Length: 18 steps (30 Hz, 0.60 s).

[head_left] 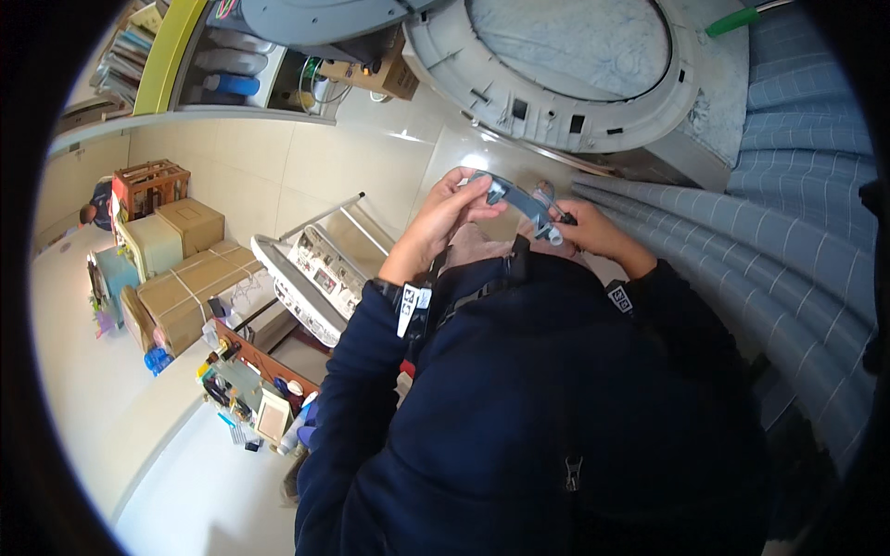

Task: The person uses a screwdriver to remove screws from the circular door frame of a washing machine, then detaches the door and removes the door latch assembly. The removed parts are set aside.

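Observation:
In front of my body, both hands hold a curved grey plastic piece (519, 199), which looks like a handle or latch part. My left hand (436, 227) pinches its left end between thumb and fingers. At the other end, the fingers of my right hand (601, 232) close around it, next to a small black tip and a pale, round-ended bit whose kinds I cannot make out. Just beyond my hands, a large white plastic ring (556, 125), like an appliance door frame, lies on a surface with marbled pale-blue material showing through its opening.
A green-handled tool (732, 22) lies at the far right, near a blue checked curtain (807, 204). To my left stand a folding chair (315, 278) and a cluttered low table (246, 380). Cardboard boxes (199, 287) and a shelf (232, 69) are farther off. Another person (97, 204) is at the far left.

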Tool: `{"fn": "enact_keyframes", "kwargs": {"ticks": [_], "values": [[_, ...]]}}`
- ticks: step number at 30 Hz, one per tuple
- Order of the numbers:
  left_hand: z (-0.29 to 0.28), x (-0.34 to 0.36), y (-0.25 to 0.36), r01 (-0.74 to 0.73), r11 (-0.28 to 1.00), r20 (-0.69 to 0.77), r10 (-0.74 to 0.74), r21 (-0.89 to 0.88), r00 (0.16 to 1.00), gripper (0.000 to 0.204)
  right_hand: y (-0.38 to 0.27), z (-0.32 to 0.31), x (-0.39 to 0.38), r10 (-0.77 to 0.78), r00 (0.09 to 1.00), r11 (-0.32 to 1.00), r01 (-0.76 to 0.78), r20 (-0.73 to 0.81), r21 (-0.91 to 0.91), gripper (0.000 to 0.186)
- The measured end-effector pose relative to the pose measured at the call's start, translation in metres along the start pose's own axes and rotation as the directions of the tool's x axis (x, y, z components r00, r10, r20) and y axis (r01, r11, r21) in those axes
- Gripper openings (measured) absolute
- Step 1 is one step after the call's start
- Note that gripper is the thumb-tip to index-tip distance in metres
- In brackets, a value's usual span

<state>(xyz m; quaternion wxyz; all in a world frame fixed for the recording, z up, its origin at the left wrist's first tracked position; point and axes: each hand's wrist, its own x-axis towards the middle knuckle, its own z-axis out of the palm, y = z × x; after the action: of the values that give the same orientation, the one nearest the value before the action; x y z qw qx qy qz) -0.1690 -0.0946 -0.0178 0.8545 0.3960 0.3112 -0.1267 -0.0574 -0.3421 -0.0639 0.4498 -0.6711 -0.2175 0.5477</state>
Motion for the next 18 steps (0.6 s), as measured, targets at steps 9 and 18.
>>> {"fn": "enact_keyframes", "kwargs": {"ticks": [9, 18], "values": [[-0.067, -0.015, -0.045, -0.050, 0.991, 0.010, 0.051, -0.122, 0.999, 0.036, 0.046, 0.089, 0.042, 0.172, 0.984, 0.972, -0.161, -0.054, 0.173, 0.017], [-0.107, -0.044, -0.042, -0.101, 0.987, 0.129, 0.117, -0.129, 0.985, 0.045, 0.032, 0.166, 0.054, 0.076, 0.988, 0.975, -0.046, -0.132, 0.217, 0.017]]}}
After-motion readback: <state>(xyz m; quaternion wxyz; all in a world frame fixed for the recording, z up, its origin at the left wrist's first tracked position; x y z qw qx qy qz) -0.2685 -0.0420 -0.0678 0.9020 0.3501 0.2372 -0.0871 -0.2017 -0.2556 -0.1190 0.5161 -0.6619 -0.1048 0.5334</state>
